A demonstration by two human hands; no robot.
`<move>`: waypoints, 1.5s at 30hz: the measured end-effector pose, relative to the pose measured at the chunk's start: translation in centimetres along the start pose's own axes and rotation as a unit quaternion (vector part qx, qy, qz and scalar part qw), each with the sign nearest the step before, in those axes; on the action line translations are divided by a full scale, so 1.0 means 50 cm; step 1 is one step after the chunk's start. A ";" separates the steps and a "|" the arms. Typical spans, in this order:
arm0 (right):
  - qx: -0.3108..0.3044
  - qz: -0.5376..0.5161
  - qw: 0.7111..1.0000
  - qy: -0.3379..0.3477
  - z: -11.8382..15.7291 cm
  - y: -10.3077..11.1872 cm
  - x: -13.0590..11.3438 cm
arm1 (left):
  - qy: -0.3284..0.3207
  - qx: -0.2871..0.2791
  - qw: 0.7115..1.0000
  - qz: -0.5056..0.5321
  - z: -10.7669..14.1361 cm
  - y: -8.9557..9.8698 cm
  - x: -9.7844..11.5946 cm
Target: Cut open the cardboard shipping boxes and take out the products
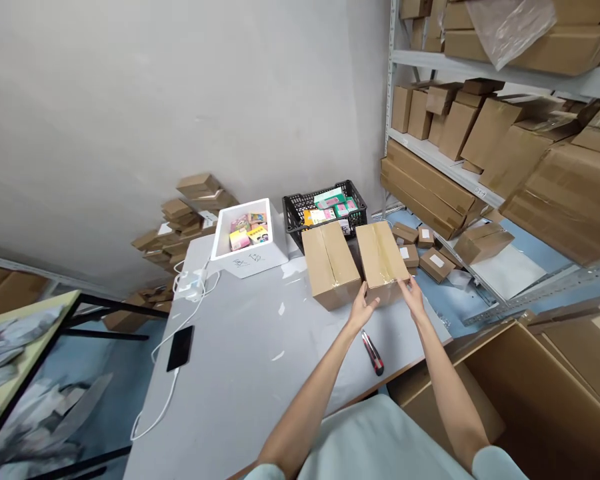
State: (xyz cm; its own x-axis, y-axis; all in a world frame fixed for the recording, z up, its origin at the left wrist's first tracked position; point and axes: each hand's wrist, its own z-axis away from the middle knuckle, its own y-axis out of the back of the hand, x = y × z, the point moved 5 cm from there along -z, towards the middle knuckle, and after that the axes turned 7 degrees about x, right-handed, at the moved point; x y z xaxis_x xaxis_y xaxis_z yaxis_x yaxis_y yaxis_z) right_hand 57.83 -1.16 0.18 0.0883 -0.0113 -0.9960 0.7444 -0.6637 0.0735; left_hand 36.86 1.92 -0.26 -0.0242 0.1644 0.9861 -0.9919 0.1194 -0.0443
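Note:
Two taped cardboard boxes stand side by side on the grey table (220,373). My left hand (363,308) is at the near left corner of the right cardboard box (383,257), its thumb and fingers around that edge. On the opposite near corner, my right hand (413,297) presses its fingers against the same box, so the box sits between both hands. The left cardboard box (331,263) is close beside it, not held. Just below my hands lies a red and black utility knife (373,353).
Behind the boxes are a black crate (293,223) and a white foam bin (253,262), both holding small colourful packages. A phone (181,349) with a white cable lies at left. Shelves of cartons (495,137) rise at right, above a large open carton (545,393).

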 end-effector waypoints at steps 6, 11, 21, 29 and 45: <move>0.045 0.032 0.998 -0.012 0.247 0.088 -0.056 | -0.084 0.020 0.996 -0.008 0.101 0.049 0.031; -0.012 0.069 0.997 0.033 0.424 0.080 -0.217 | -0.141 0.074 0.987 0.014 0.151 0.126 0.138; -0.373 0.115 0.921 -0.003 0.717 -0.109 -0.265 | -0.102 0.165 0.974 0.117 0.214 0.526 0.142; -0.576 0.167 0.800 -0.011 0.929 -0.347 -0.135 | 0.041 0.222 0.967 0.119 0.263 0.768 -0.046; -0.093 0.126 0.981 -0.114 0.472 -0.197 0.023 | 0.189 0.180 0.957 0.125 0.454 0.825 -0.278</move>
State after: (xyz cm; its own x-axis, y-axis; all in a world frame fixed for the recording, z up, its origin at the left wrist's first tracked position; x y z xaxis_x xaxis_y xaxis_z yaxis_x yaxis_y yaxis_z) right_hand 35.00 -12.27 -2.87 0.1503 -0.3374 -0.9293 0.8273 -0.4717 0.3051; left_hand -6.55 -17.68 -12.17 -0.2872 0.4950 0.8201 -0.9413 -0.3043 -0.1460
